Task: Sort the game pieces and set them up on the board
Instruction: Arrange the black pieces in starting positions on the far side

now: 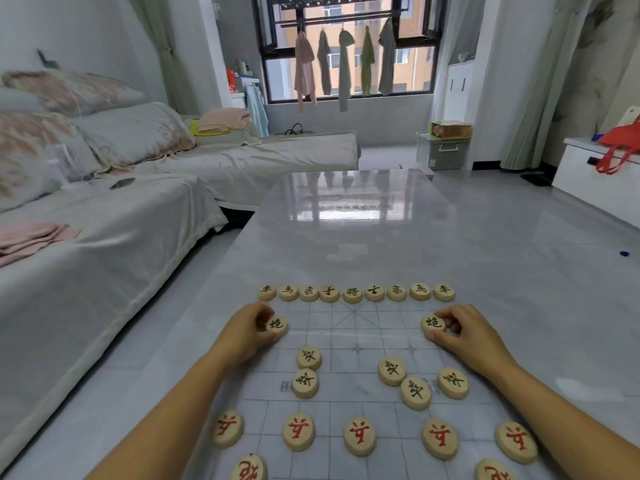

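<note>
While your left hand [247, 329] pinches one black cannon [277, 323] and your right hand [464, 332] pinches the other cannon [433, 322], both on the board [346, 341] near the back row [352, 294], you likely next spread the bunched black soldiers [391, 371] onto their points.

**Characters Read on the Game Pieces**

On the far row of pieces [352, 294], black characters were read from left to right: 車, 馬, 象, 士, 將, 士, 象, 馬, 車. A black 炮 was shown on the left cannon piece [277, 323] and on the right cannon piece [433, 322]. Black 卒 was marked on five black soldier pieces [391, 371], and red 兵 on five red soldier pieces [359, 435]. The red characters on two edge pieces [248, 469] were cut off and could not be read.
</note>
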`<state>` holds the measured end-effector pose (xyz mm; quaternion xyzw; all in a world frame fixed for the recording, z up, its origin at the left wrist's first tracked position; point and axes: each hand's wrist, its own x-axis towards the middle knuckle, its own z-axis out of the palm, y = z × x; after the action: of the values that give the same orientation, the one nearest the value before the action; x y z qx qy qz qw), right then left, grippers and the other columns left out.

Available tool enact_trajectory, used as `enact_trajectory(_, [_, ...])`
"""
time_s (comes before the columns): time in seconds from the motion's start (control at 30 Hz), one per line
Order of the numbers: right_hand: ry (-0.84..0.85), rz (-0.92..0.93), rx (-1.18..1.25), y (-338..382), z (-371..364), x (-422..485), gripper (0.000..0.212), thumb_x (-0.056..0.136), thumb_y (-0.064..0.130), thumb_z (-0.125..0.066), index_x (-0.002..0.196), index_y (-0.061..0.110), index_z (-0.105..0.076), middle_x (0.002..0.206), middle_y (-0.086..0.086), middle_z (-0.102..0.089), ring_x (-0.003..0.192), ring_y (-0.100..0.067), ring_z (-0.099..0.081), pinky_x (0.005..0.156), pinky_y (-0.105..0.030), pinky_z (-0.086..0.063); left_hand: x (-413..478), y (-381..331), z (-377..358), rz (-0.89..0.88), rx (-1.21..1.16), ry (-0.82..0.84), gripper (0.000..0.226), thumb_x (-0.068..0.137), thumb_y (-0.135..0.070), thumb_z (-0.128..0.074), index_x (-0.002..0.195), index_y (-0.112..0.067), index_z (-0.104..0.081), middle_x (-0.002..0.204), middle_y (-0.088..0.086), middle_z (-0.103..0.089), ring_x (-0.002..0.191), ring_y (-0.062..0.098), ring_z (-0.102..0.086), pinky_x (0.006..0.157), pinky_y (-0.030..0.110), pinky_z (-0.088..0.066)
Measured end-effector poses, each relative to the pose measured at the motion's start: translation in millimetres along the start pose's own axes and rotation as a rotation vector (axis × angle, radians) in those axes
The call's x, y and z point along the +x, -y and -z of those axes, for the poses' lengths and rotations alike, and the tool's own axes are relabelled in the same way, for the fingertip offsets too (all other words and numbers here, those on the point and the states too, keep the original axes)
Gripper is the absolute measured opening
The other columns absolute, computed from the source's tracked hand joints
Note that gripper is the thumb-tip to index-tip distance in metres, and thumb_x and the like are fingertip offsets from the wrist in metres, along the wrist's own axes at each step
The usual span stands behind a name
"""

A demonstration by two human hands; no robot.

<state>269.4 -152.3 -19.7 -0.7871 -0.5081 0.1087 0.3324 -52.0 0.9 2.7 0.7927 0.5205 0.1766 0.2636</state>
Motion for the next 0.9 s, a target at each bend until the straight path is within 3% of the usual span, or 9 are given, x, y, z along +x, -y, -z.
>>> enact_trajectory(0.3, [-0.011, 0.004, 0.006, 0, -5, 2, 0.029, 0.076, 0.03, -0.073, 0.101, 0.02, -0.061, 0.097, 0.0, -0.054, 0.083, -0.012, -0.052, 0.07, -0.025, -0.039, 1, 16, 3, 0.017, -0.21, 0.014, 0.03, 0.076, -0.018, -0.074, 0.101, -0.022, -0.058, 0.111, 0.003, -0.052, 0.098, 0.015, -0.051, 0.084, 0.021, -0.039])
enact_trajectory(0.5, [-0.012, 0.009, 0.002, -2, -6, 2, 0.032, 0.076, 0.031, -0.073, 0.103, 0.019, -0.06, 0.096, 0.001, -0.053, 0.079, -0.006, -0.05, 0.062, -0.017, -0.037, 3, 18, 1, 0.01, -0.23, 0.005, 0.035, 0.078, -0.019, -0.072, 0.111, -0.018, -0.061, 0.112, 0.003, -0.051, 0.101, 0.016, -0.05, 0.089, 0.024, -0.04])
enact_trajectory(0.9, [-0.006, 0.002, -0.011, -1, -8, 2, 0.029, 0.076, 0.032, -0.072, 0.1, 0.023, -0.059, 0.098, 0.002, -0.054, 0.087, -0.013, -0.052, 0.068, -0.025, -0.038, 5, 20, -6, -0.041, -0.139, -0.054, 0.04, 0.081, -0.024, -0.068, 0.12, -0.019, -0.06, 0.103, 0.002, -0.049, 0.096, 0.016, -0.049, 0.084, 0.024, -0.038])
